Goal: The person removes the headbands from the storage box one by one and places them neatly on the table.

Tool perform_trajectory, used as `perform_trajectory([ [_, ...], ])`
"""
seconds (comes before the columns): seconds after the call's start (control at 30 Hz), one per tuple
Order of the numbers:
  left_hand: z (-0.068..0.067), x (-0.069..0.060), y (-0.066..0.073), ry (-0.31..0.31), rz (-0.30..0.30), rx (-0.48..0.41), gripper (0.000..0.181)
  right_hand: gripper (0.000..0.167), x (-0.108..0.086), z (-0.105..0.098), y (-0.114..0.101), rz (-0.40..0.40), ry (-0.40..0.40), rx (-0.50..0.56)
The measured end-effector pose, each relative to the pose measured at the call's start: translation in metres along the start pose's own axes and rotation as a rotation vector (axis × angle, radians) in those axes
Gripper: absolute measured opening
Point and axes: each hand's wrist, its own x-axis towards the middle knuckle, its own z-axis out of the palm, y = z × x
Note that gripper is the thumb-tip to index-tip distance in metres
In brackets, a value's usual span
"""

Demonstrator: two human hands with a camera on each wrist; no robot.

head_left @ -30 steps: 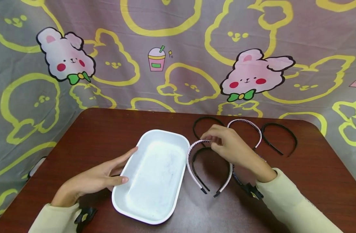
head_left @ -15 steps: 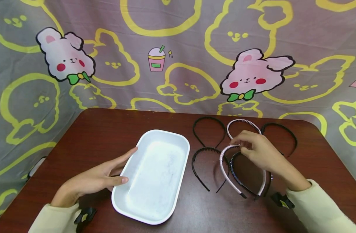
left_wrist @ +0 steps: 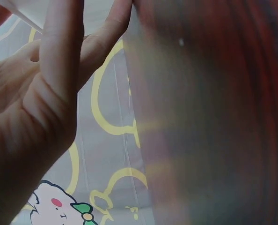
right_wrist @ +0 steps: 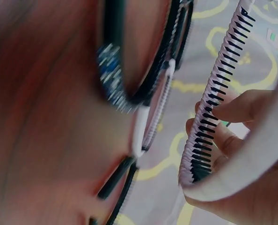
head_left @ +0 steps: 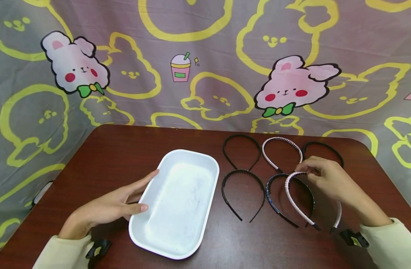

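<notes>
In the head view my left hand [head_left: 106, 209] grips the left side of a white rectangular tray [head_left: 213, 190], thumb over the rim and fingers along the outer wall. My right hand [head_left: 333, 183] pinches the top of a pale pink wrapped headband [head_left: 290, 196], its two ends pointing toward me. Black comb teeth line the inside of this headband [right_wrist: 214, 93] in the right wrist view. Behind its left arm lies a black headband with blue glitter [head_left: 272, 200], partly overlapped. The left wrist view shows the fingers of my left hand [left_wrist: 59, 61] against the tray's underside.
Left of the glitter headband lies a black toothed headband [head_left: 243, 172]. Farther back are a thin black headband [head_left: 241, 136], another pale pink headband [head_left: 282, 139] and a black headband [head_left: 326, 147] partly behind my right hand. A patterned curtain [head_left: 218, 48] hangs behind the brown table [head_left: 124, 145].
My right hand has carried the pale pink headband rightward from beside the tray, past the black toothed headband and over the glitter one. My left hand and the tray have stayed put.
</notes>
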Motion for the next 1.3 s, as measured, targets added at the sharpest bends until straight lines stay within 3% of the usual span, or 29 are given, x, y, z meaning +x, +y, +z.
perform_trajectory([
  [0.23, 0.0, 0.0, 0.001, 0.003, 0.001, 0.004, 0.091, 0.041, -0.012, -0.006, 0.024, -0.019, -0.016, -0.051],
  [0.77, -0.001, 0.001, 0.002, -0.001, 0.003, -0.004, 0.09, 0.038, -0.023, -0.014, 0.064, 0.061, -0.06, -0.072],
  [1.3, 0.001, -0.001, 0.003, 0.012, -0.035, -0.016, 0.091, 0.033, -0.026, -0.018, 0.078, 0.147, -0.124, -0.051],
])
